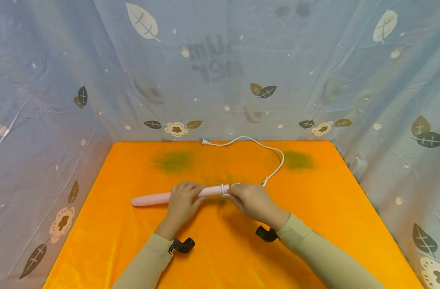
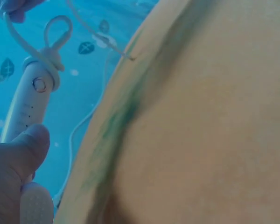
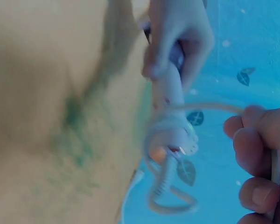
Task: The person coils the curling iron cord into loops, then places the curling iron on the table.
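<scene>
A slim pink hair straightener (image 1: 151, 199) is held slantwise over the orange table, its rounded tip to the left. Around its barrel my left hand (image 1: 182, 202) is curled, gripping it left of the cord end. The handle (image 2: 30, 95) shows a round button and small dots in the left wrist view. White power cord (image 3: 214, 106) loops round the handle's end, and my right hand (image 1: 254, 200) pinches it between thumb and fingers, just right of the handle. In the right wrist view another bend of cord hangs below the handle's end.
The cord's remainder (image 1: 283, 154) curves across the back of the orange table (image 1: 108, 241), ending in a white plug (image 1: 205, 141) near the back edge. A cord tie or bunch lies right of the right hand. Patterned curtains (image 1: 220, 100) stand behind and at both sides.
</scene>
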Tool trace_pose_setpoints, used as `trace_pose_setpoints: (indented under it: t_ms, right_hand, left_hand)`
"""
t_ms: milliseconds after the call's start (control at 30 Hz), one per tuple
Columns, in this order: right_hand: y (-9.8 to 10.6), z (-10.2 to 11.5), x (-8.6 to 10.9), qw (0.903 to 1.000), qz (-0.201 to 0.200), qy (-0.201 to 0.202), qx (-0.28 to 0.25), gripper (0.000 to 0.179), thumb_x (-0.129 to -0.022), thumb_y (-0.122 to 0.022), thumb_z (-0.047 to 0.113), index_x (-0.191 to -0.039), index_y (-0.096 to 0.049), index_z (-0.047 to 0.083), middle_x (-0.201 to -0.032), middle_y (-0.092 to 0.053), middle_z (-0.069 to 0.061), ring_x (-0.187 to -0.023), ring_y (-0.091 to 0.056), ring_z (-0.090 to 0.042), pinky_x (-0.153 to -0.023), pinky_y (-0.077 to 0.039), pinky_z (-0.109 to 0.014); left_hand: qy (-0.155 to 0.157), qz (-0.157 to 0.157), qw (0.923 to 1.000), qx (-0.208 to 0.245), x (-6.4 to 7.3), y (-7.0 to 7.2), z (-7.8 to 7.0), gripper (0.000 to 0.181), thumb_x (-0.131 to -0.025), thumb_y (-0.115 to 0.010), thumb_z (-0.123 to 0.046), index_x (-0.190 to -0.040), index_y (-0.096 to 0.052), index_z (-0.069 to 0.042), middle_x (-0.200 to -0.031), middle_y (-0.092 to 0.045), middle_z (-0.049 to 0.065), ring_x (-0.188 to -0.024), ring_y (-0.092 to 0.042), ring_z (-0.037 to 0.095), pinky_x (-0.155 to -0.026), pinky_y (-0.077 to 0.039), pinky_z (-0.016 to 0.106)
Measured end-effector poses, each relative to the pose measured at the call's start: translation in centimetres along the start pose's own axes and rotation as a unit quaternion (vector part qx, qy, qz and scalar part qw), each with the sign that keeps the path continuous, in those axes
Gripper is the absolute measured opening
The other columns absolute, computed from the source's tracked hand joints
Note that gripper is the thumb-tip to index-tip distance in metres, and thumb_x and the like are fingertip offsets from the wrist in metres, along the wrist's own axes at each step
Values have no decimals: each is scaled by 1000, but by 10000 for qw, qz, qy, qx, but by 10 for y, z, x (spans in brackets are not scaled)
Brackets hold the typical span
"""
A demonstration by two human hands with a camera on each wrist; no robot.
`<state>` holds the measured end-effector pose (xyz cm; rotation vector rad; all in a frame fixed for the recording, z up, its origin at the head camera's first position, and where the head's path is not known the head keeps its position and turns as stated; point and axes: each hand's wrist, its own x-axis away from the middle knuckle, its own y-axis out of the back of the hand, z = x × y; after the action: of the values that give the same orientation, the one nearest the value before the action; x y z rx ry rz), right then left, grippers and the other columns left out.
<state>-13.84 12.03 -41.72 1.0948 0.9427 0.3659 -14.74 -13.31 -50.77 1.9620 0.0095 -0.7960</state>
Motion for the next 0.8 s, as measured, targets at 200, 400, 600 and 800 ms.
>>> trace_pose_setpoints:
  t_ms: [200, 400, 600, 800]
  right_hand:
    - [9, -10, -14, 9993, -288, 218, 72, 13, -81, -79, 29, -79, -73, 18, -72, -62, 8, -62, -44, -8, -56, -38, -22]
    - [13, -20, -23, 9992, -333, 202, -116, 16, -79, -80, 31, -78, -72, 18, -73, -59, 8, -63, -43, -8, -57, -37, -20]
    - [12, -34, -29, 9961, -3, 49, -879, 10, -84, -75, 23, -90, -74, 15, -82, -60, 8, -70, -51, -10, -62, -43, -22]
    - [0, -51, -27, 9842, 226, -868, -1524, 10, -87, -72, 31, -91, -76, 23, -85, -61, 16, -76, -50, -4, -67, -46, -28]
  left_hand:
    - [-282, 220, 9994, 3, 6, 1, -1, 41, -79, -82, -25, -118, -71, -18, -107, -67, 1, -101, -57, 26, -76, -39, 42]
    - [-432, 272, 9987, 51, 10, 2, -2, 38, -80, -81, -27, -116, -72, -19, -105, -67, 0, -100, -57, 25, -77, -40, 41]
    - [-648, 170, 9976, 186, 14, 4, 0, 37, -80, -80, -27, -115, -72, -19, -105, -67, 0, -101, -57, 25, -79, -41, 42]
    - [-767, -122, 9963, 357, 16, 10, -1, 38, -79, -81, -27, -115, -72, -19, -106, -68, 0, -101, -58, 25, -81, -42, 42]
